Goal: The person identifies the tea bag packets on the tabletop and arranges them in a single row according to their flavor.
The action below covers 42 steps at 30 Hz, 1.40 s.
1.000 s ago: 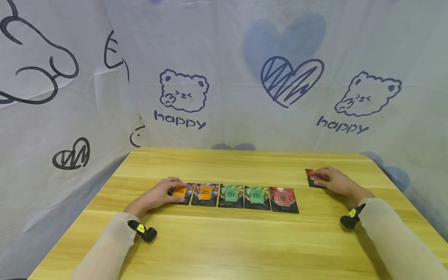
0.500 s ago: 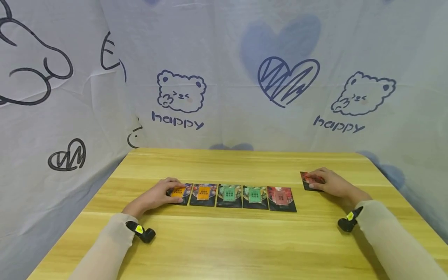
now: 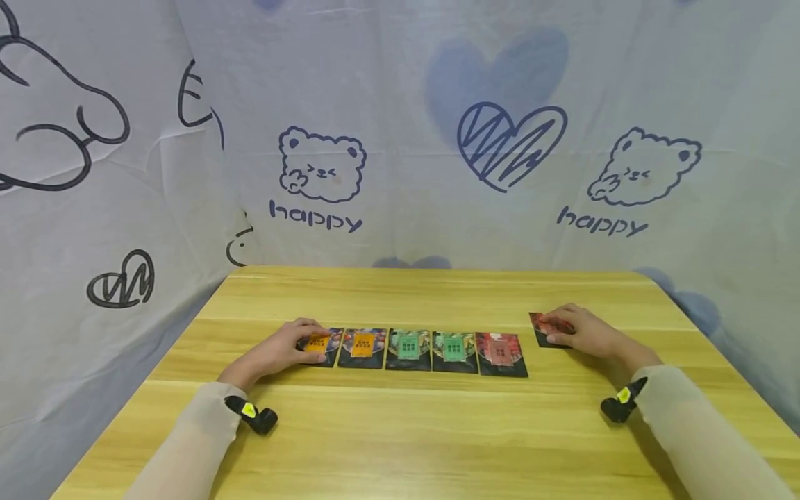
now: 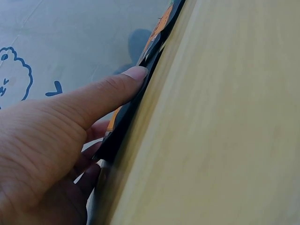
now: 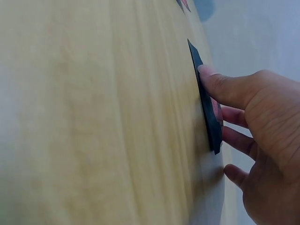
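Head view: 5 flat, glossy packets (image 3: 431, 351) are lying edge to edge in 1 row on the wooden table (image 3: 400, 430). The left hand (image 3: 281, 351) is resting on the orange end packet (image 3: 320, 344). A 6th, red packet (image 3: 545, 328) is lying apart under the right hand (image 3: 584, 335).

Left wrist view: thumb (image 4: 105, 96) is pressing the packet's dark edge.

Right wrist view: thumb and curled fingers (image 5: 234, 140) are pinching the thin red packet (image 5: 208, 110), apparently not yet in line.
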Each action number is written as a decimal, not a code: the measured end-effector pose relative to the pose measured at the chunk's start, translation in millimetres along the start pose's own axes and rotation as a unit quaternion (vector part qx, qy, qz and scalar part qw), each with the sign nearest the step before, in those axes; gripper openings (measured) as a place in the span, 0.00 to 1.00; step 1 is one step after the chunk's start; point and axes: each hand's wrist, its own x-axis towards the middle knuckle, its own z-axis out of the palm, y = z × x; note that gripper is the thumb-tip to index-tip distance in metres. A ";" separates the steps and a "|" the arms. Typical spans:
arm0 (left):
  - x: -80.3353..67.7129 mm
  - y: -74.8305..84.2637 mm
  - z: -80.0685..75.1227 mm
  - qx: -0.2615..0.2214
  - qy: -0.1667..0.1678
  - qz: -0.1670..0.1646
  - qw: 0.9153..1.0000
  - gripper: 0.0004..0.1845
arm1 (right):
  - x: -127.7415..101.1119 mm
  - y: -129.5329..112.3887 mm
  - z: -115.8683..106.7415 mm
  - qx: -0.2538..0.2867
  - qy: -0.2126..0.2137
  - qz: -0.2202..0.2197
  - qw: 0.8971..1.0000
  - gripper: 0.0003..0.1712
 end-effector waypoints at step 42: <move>1.6 -4.7 1.6 0.000 0.002 0.009 1.000 0.30 | -28.9 -42.9 10.5 -0.029 -0.017 0.010 0.999 0.30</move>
